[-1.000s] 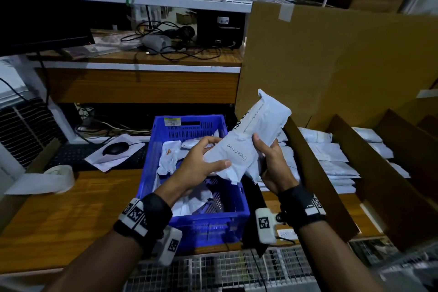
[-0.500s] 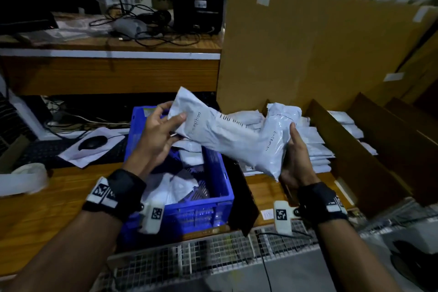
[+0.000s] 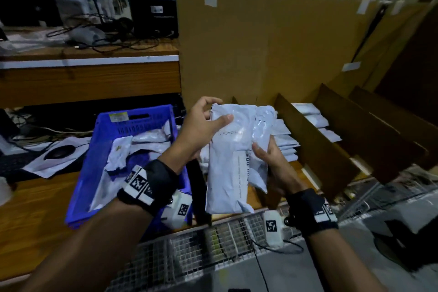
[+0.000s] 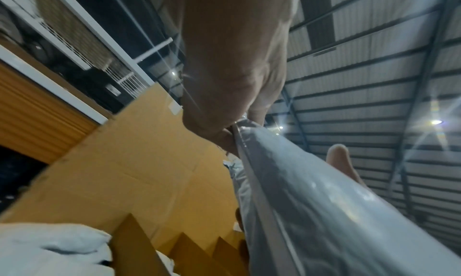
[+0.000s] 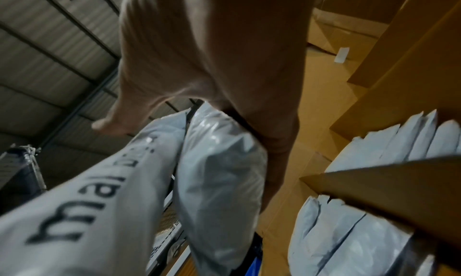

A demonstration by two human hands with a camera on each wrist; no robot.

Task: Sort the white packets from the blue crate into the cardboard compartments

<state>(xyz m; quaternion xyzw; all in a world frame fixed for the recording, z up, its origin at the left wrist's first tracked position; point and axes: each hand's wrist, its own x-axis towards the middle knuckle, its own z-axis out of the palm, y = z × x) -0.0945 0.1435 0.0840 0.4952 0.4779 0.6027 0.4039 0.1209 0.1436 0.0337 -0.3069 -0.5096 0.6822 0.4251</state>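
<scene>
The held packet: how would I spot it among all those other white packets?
Start at the big cardboard wall; just in front of it, above the gap between the blue crate and the compartments, both hands lift one packet. It alone is off the piles, upright, gripped by the left hand on top and the right hand beside.

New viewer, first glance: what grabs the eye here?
The white packets held upright at centre frame, the left hand pinching the top edge and the right hand gripping the side. Left of them sits the blue crate with more packets; right, the cardboard compartments already hold stacks.
</scene>
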